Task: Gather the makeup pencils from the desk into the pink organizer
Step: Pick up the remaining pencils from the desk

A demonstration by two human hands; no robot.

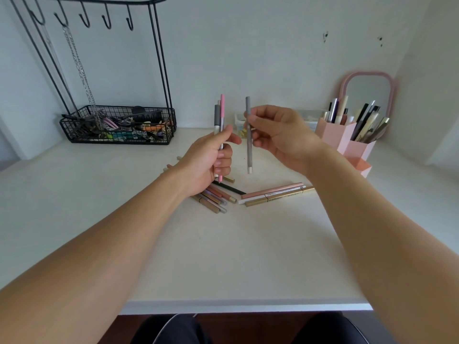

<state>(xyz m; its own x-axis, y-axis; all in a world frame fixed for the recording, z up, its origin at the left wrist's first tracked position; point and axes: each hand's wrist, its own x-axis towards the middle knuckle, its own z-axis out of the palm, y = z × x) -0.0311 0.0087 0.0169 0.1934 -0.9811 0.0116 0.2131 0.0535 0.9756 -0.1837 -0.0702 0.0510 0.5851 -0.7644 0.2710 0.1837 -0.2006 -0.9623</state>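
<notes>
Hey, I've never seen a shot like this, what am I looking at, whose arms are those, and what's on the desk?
There is no machine here. One camera sits on a person's head, looking down at their own arms. The left hand grips a few upright pencils. The right hand pinches a single grey pencil. More loose pencils lie on the white desk. At the right stands the pink organizer, already holding pencils, with a small mirror behind it. At the left is a black wire rack with a basket of small items.

Upright grey pencil [248,135] and pencil bunch [220,120] held above scattered pencils [273,194]; pink organizer [347,142] far right.
</notes>
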